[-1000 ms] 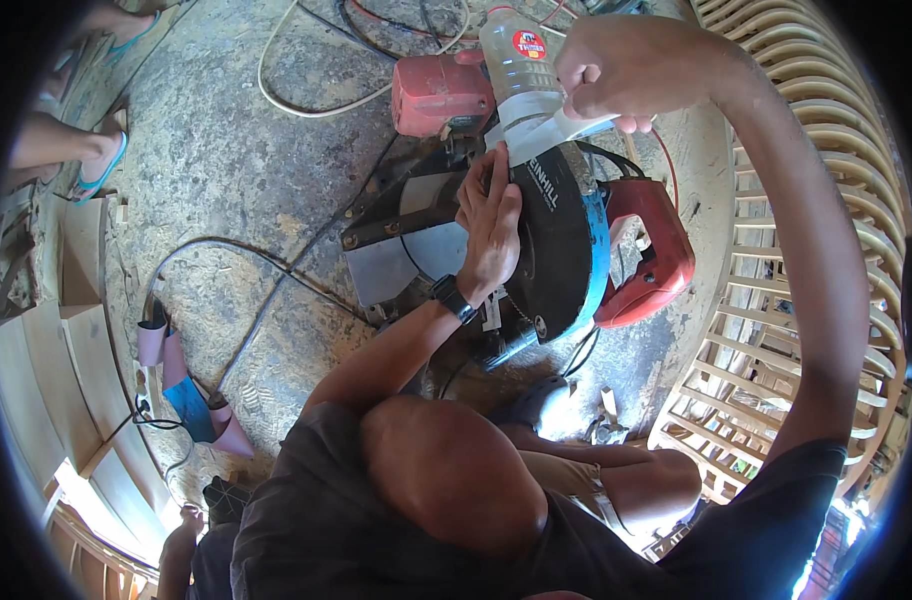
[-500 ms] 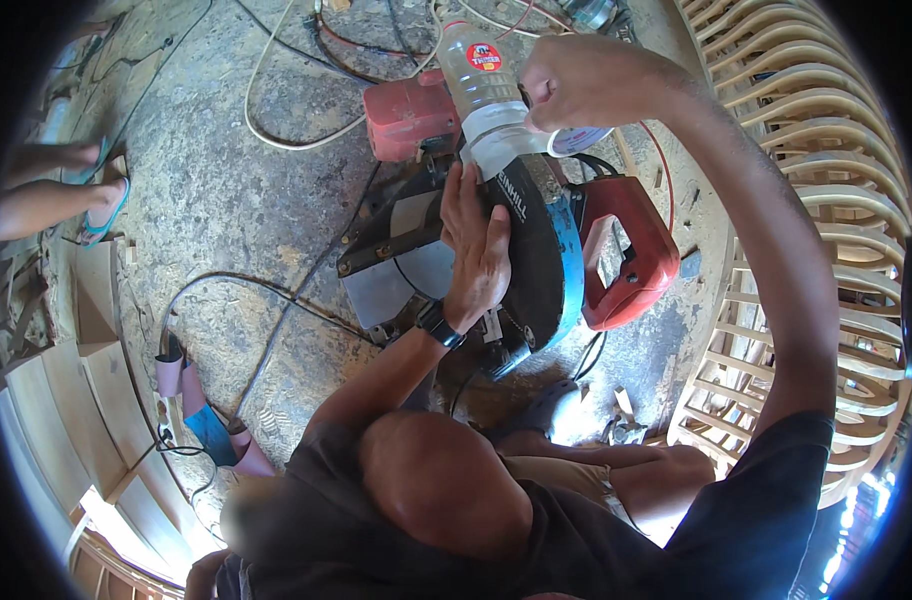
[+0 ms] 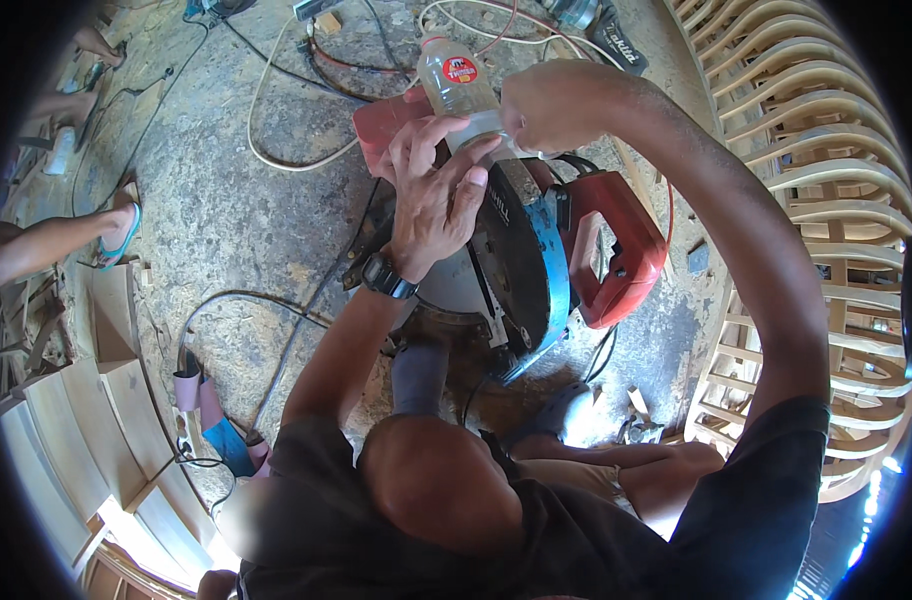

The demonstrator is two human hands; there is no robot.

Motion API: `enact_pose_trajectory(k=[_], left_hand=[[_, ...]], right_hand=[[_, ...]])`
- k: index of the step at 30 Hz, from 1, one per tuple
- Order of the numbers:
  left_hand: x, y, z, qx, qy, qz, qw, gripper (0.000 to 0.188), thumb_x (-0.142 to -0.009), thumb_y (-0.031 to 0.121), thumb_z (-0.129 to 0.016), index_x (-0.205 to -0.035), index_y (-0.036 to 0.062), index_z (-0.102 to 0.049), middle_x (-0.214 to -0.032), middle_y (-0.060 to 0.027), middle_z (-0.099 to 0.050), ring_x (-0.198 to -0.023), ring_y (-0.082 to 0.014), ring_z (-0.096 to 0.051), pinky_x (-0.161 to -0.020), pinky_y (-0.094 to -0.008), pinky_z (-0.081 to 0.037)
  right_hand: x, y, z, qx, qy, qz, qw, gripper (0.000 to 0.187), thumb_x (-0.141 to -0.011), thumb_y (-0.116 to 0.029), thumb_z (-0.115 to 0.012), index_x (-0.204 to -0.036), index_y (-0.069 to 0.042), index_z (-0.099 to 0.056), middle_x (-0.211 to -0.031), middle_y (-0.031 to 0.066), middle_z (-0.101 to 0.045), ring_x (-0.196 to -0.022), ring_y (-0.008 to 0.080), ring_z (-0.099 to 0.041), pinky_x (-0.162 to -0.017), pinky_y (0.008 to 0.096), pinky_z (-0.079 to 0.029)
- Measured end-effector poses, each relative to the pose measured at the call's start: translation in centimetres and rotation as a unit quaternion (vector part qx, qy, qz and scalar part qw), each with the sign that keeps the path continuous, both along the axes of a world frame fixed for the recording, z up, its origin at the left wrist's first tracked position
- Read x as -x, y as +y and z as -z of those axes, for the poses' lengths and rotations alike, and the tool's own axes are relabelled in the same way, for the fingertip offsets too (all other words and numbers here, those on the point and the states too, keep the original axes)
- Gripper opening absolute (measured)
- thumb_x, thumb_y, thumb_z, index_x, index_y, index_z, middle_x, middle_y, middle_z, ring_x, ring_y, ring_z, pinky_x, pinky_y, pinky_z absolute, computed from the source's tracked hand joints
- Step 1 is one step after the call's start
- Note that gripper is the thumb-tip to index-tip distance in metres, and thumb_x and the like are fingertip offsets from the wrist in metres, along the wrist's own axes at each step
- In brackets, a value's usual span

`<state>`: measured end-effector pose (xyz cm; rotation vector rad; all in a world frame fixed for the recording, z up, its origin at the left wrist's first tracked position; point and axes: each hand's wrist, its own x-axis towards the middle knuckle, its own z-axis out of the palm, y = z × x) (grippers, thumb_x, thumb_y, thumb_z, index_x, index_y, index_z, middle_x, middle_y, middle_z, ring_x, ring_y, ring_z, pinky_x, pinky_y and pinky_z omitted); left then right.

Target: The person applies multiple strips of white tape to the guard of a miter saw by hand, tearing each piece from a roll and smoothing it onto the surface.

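Observation:
A clear plastic bottle [image 3: 458, 88] with a red round label lies against a miter saw [image 3: 526, 260], its far end pointing away from me. Wide clear tape [image 3: 488, 122] wraps the bottle's near end where it meets the saw's black guard. My left hand [image 3: 431, 195], wearing a wristwatch, has its fingers stretched out and its fingertips at the taped end. Beside the bottle on the right, my right hand [image 3: 551, 105] is closed. A tape roll showed in it earlier; now the hand mostly hides it.
The saw has a red handle [image 3: 621, 250] and a red motor housing [image 3: 379, 128]. Cables and a pale hose [image 3: 266, 150] cross the stained floor. Curved wooden slats [image 3: 836, 190] line the right; wooden boxes [image 3: 71, 430] stand at left. Another person's sandalled foot [image 3: 121, 232] is at left.
My left hand has moved from the saw's guard up to the bottle's taped end. My right hand has shifted left, closer to the bottle, and the tape roll has gone mostly out of sight.

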<state>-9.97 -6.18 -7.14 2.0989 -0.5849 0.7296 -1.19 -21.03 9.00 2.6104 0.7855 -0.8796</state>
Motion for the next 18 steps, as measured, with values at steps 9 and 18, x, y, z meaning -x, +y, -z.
enact_pose_trajectory(k=[9, 18], left_hand=[[-0.4, -1.0, -0.5, 0.017, 0.004, 0.041, 0.999, 0.035, -0.101, 0.037, -0.045, -0.115, 0.0177, -0.07, -0.133, -0.0031, -0.051, -0.12, -0.0313, -0.039, -0.101, -0.05, -0.027], [0.0, -1.3, -0.8, -0.056, 0.007, -0.017, 0.998, 0.035, -0.096, 0.037, -0.046, -0.114, 0.0188, -0.07, -0.14, -0.0036, -0.048, -0.13, -0.0331, -0.034, -0.099, -0.0519, -0.022]], right_hand=[[2.9, -2.6, 1.4, -0.169, -0.066, 0.043, 0.982, 0.012, -0.081, -0.016, -0.06, -0.085, -0.007, -0.068, -0.081, 0.0138, -0.067, -0.083, 0.0342, -0.067, -0.076, 0.0443, -0.051], [6.6, -4.8, 4.0, -0.272, -0.24, -0.063, 0.93, 0.018, -0.086, -0.006, -0.057, -0.103, -0.007, -0.064, -0.084, 0.0125, -0.07, -0.082, 0.0334, -0.069, -0.076, 0.0441, -0.053]])
